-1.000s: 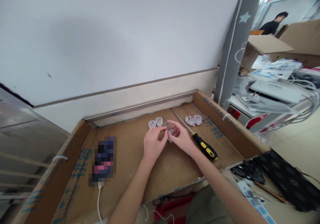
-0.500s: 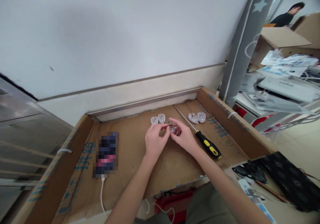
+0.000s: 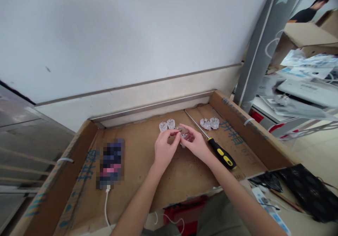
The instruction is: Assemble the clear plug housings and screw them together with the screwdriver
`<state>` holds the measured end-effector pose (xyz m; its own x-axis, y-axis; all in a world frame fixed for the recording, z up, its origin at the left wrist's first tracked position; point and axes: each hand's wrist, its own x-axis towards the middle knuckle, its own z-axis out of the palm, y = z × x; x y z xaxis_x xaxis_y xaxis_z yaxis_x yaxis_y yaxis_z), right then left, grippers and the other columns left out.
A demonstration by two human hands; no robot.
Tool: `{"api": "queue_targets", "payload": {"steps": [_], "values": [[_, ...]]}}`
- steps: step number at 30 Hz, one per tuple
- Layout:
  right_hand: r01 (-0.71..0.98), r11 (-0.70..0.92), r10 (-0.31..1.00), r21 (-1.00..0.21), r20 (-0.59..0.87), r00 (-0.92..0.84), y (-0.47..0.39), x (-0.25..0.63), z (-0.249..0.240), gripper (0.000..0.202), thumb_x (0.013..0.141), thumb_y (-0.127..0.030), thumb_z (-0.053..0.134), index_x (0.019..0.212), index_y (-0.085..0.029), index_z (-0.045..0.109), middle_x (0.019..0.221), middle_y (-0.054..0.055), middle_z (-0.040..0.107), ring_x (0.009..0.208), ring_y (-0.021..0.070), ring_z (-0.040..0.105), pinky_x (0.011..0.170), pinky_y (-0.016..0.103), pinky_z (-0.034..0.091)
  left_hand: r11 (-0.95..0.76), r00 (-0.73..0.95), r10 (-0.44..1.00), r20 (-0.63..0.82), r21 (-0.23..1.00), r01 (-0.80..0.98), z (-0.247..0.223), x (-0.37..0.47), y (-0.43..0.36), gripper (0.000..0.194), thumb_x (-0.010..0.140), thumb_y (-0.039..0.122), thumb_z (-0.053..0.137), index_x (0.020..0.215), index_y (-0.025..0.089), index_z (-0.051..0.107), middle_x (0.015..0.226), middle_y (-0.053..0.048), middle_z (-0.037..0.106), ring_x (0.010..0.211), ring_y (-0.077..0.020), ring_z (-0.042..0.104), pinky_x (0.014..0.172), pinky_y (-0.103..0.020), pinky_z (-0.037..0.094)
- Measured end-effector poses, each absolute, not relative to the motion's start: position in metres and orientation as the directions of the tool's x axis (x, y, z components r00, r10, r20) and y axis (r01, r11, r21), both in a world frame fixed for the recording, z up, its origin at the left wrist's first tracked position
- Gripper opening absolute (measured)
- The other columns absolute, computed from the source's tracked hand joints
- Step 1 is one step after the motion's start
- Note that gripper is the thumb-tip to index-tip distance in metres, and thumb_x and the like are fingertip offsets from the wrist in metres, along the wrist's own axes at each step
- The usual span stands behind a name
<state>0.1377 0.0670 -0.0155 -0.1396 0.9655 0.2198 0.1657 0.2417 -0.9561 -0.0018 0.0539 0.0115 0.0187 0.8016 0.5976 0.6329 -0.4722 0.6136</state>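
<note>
The clear plug [image 3: 183, 133] is now pinched closer between the left hand [image 3: 164, 148] and right hand [image 3: 195, 145], fingertips drawn together over it.

The small clear plastic piece [image 3: 183, 134] is mostly hidden between the left hand [image 3: 164, 149] and right hand [image 3: 195, 145]; possibly a plug. The pixelated dark rectangular object [image 3: 110, 162] is unreadable.

I see both forearms bare to the elbow, no sleeves, watch or rings; left hand [image 3: 164, 151] and right hand [image 3: 196, 145] ungloved, olive-grey trousers [image 3: 220, 213] below.
</note>
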Motion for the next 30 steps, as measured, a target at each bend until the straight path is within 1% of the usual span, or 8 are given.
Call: {"api": "queue_targets", "payload": {"steps": [3, 7, 13, 17, 21, 25, 28, 30], "values": [[0.155, 0.234, 0.966, -0.96, 0.211, -0.151, 0.066, 0.1377, -0.0136, 0.053, 0.078, -0.034, 0.058, 0.128, -0.018, 0.05, 0.089, 0.005, 0.062, 0.06, 0.0049, 0.052, 0.054, 0.016, 0.044, -0.462, 0.013, 0.809, 0.588, 0.622, 0.632, 0.0123, -0.0028, 0.0544, 0.008, 0.083, 0.025, 0.059, 0.087, 0.022, 0.065, 0.084, -0.001, 0.07, 0.077, -0.0147, 0.061, 0.072, -0.028, 0.05], [0.2, 0.254, 0.964, -0.946, 0.23, -0.137, 0.0633, 0.1382, -0.0115, 0.051, 0.077, -0.03, 0.059, 0.126, -0.021, 0.053, 0.091, 0.003, 0.062, 0.059, 0.0036, 0.05, 0.054, 0.016, 0.043, -0.45, 0.01, 0.797, 0.603, 0.584, 0.676, 0.0111, -0.0041, 0.0544, 0.007, 0.082, 0.024, 0.06, 0.085, 0.022, 0.066, 0.082, 0.0, 0.07, 0.079, -0.0147, 0.061, 0.075, -0.029, 0.05], [0.238, 0.273, 0.961, -0.932, 0.251, -0.119, 0.0649, 0.1373, -0.0145, 0.052, 0.077, -0.03, 0.058, 0.128, -0.021, 0.052, 0.091, 0.003, 0.062, 0.058, 0.0032, 0.049, 0.054, 0.016, 0.042, -0.458, 0.047, 0.8, 0.598, 0.558, 0.692, 0.0098, -0.0062, 0.0543, 0.007, 0.082, 0.023, 0.059, 0.085, 0.022, 0.065, 0.082, 0.0, 0.07, 0.078, -0.0144, 0.061, 0.073, -0.028, 0.05], [0.268, 0.293, 0.956, -0.918, 0.271, -0.115, 0.0655, 0.1379, -0.0159, 0.052, 0.077, -0.03, 0.058, 0.129, -0.021, 0.052, 0.093, 0.004, 0.063, 0.058, 0.0039, 0.049, 0.056, 0.017, 0.044, -0.496, 0.1, 0.764, 0.638, 0.481, 0.723, 0.01, -0.0084, 0.0552, 0.007, 0.082, 0.023, 0.059, 0.085, 0.021, 0.065, 0.082, 0.0, 0.07, 0.078, -0.0151, 0.061, 0.074, -0.029, 0.05], [0.318, 0.317, 0.949, -0.894, 0.301, -0.097, 0.0642, 0.1387, -0.0164, 0.05, 0.077, -0.027, 0.058, 0.127, -0.023, 0.053, 0.1, 0.005, 0.061, 0.067, 0.0058, 0.052, 0.064, 0.02, 0.046, -0.528, 0.147, 0.737, 0.66, 0.425, 0.735, 0.0098, -0.0098, 0.0563, 0.008, 0.083, 0.023, 0.059, 0.088, 0.021, 0.065, 0.082, -0.001, 0.07, 0.079, -0.0153, 0.062, 0.075, -0.029, 0.049], [0.324, 0.336, 0.942, -0.884, 0.311, -0.128, 0.0641, 0.1377, -0.0178, 0.049, 0.078, -0.024, 0.06, 0.126, -0.019, 0.052, 0.103, 0.006, 0.06, 0.073, 0.0068, 0.054, 0.067, 0.022, 0.048, -0.529, 0.168, 0.765, 0.622, 0.456, 0.716, 0.0087, -0.0095, 0.0566, 0.01, 0.085, 0.026, 0.058, 0.09, 0.022, 0.065, 0.084, -0.001, 0.07, 0.08, -0.0152, 0.062, 0.075, -0.029, 0.049], [0.303, 0.325, 0.945, -0.896, 0.293, -0.147, 0.0656, 0.1365, -0.019, 0.047, 0.08, -0.025, 0.06, 0.126, -0.017, 0.05, 0.098, 0.006, 0.06, 0.067, 0.0052, 0.053, 0.062, 0.02, 0.048, -0.482, 0.135, 0.819, 0.558, 0.541, 0.689, 0.0078, -0.009, 0.057, 0.015, 0.085, 0.03, 0.058, 0.097, 0.023, 0.064, 0.088, -0.001, 0.07, 0.081, -0.0153, 0.062, 0.076, -0.029, 0.05], [0.291, 0.31, 0.95, -0.905, 0.279, -0.144, 0.0666, 0.1361, -0.0194, 0.047, 0.083, -0.028, 0.059, 0.127, -0.016, 0.048, 0.095, 0.005, 0.06, 0.063, 0.004, 0.051, 0.058, 0.019, 0.047, -0.44, 0.088, 0.846, 0.525, 0.597, 0.671, 0.0077, -0.0091, 0.0576, 0.017, 0.085, 0.032, 0.058, 0.099, 0.023, 0.063, 0.091, -0.001, 0.07, 0.083, -0.0153, 0.062, 0.077, -0.029, 0.05]]}}
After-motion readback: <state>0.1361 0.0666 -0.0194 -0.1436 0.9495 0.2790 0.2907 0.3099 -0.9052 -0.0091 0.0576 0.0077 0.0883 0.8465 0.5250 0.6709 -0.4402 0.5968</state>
